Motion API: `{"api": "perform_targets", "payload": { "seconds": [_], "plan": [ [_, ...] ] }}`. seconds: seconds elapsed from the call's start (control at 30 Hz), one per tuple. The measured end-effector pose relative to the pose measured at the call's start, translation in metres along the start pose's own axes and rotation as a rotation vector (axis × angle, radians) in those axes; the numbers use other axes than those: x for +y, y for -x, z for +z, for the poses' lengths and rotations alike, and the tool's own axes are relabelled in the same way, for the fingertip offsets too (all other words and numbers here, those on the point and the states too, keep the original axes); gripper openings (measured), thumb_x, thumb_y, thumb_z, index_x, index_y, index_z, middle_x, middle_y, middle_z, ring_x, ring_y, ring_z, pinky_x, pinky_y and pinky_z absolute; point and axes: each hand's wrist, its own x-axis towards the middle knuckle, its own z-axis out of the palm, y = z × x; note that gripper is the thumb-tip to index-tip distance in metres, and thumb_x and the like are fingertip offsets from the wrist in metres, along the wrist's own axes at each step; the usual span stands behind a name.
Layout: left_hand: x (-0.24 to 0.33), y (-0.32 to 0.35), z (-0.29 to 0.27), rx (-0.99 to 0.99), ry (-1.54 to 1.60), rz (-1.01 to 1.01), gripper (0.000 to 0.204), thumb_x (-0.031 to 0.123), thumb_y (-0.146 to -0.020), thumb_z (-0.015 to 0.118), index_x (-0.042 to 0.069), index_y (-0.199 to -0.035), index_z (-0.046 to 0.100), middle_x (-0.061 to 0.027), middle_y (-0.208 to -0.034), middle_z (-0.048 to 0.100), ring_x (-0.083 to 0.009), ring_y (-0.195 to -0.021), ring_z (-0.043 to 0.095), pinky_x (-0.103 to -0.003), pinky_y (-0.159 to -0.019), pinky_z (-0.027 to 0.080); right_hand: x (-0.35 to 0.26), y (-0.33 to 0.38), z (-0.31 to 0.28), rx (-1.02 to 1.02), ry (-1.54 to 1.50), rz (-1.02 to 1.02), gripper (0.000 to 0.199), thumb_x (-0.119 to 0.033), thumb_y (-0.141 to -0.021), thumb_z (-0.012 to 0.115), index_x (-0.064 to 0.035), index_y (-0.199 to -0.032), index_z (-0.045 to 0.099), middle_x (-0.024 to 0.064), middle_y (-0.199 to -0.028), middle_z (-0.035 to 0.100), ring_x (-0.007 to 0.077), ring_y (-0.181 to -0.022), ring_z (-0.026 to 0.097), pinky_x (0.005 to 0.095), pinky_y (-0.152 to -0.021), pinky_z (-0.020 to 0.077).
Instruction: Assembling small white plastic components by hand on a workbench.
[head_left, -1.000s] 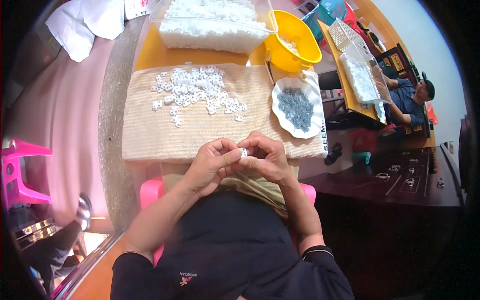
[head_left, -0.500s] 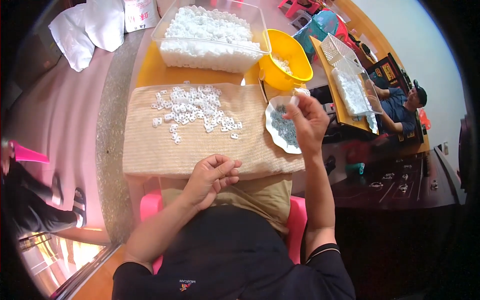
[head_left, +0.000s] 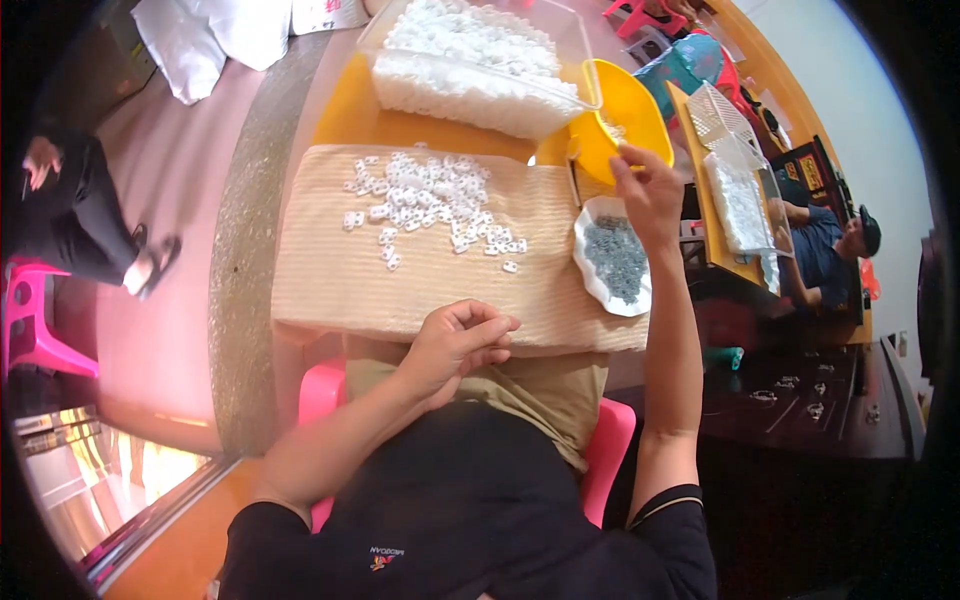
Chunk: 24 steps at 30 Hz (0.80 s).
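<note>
My left hand [head_left: 455, 350] hovers over the near edge of the cloth [head_left: 350, 285], fingers curled and thumb against the forefinger. Anything it pinches is too small to make out. My right hand [head_left: 652, 195] is raised at the near rim of the yellow basin [head_left: 650, 110], thumb and forefinger close together; whether a piece is between them does not show. Below that hand stands a white scalloped dish [head_left: 590, 275] of small grey metal pieces [head_left: 618, 262]. Left of it, small white two-holed plastic pieces [head_left: 425, 195] lie scattered on the cloth.
A clear plastic tub [head_left: 585, 50] heaped with white pieces [head_left: 470, 60] stands at the table's back. On the right, another person [head_left: 825, 240] sits by a tray of white pieces [head_left: 735, 205]. Someone in dark trousers [head_left: 85, 205] sits at left, near a pink stool [head_left: 50, 335].
My right hand has moved away from me, from above the dish to the yellow basin; the white piece at its fingertips no longer shows. The left hand keeps its pinch. The view has shifted.
</note>
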Motion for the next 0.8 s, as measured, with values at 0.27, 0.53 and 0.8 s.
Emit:
{"api": "perform_targets", "payload": {
  "seconds": [0.27,0.53,0.8],
  "plan": [
    [-0.009,0.011,-0.018,-0.010,-0.050,0.020,0.011,0.013,-0.088,0.068,0.006,-0.092,0.061,-0.0019,-0.089,0.063,-0.0094,-0.079,0.062,-0.024,-0.071,0.055,-0.084,0.078,0.084,-0.651,-0.156,-0.056,0.019,-0.011,-0.079,0.071,-0.0033,-0.096,0.069,0.0112,-0.084,0.068,0.0222,-0.071,0.065,0.0309,-0.063,0.0511],
    [0.000,0.026,-0.025,-0.012,-0.068,0.024,0.011,0.013,-0.087,0.069,0.006,-0.091,0.061,-0.0007,-0.087,0.062,-0.0085,-0.078,0.061,-0.024,-0.069,0.055,-0.116,0.088,0.130,-0.681,0.031,-0.408,0.020,-0.015,-0.080,0.069,-0.0073,-0.098,0.069,0.0101,-0.092,0.065,0.0305,-0.082,0.064,0.0380,-0.070,0.0506],
    [0.002,0.028,-0.036,-0.029,-0.071,0.027,0.012,0.013,-0.087,0.069,0.005,-0.092,0.062,-0.0007,-0.088,0.062,-0.0085,-0.080,0.060,-0.025,-0.070,0.054,-0.136,0.084,0.161,-0.774,0.211,-0.386,0.016,-0.019,-0.083,0.064,-0.0131,-0.097,0.070,0.0086,-0.097,0.061,0.0304,-0.086,0.063,0.0416,-0.072,0.0496]
  ]
}}
